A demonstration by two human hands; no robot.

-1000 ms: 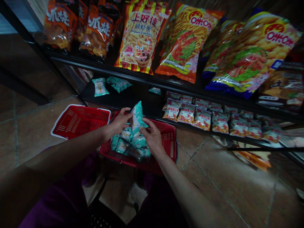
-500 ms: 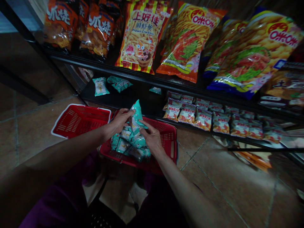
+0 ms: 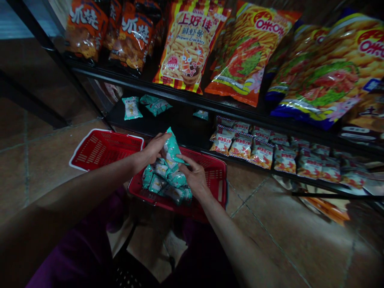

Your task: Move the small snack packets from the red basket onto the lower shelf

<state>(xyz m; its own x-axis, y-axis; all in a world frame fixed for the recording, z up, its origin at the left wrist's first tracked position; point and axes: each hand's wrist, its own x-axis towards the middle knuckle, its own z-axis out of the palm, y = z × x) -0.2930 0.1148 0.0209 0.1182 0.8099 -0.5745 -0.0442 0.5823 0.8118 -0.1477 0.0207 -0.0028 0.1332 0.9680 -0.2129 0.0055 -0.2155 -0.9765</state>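
Both my hands meet over a red basket (image 3: 216, 181) that holds several teal snack packets (image 3: 164, 181). One teal packet (image 3: 171, 146) stands upright above the pile. My left hand (image 3: 154, 148) grips its left side with closed fingers. My right hand (image 3: 192, 174) pinches its lower right edge. A few more teal packets (image 3: 131, 108) lie on the dark bottom shelf (image 3: 180, 126) just beyond the basket.
A second red basket (image 3: 103, 149) sits to the left on the tiled floor. Red-and-white small packets (image 3: 240, 147) fill the bottom shelf at right. Large orange and striped snack bags (image 3: 189, 44) line the upper shelf. Another orange bag (image 3: 328, 206) lies on the floor at right.
The upright teal packet has sunk slightly toward the pile, with both hands still on it. The view has shifted a little to the left and down.
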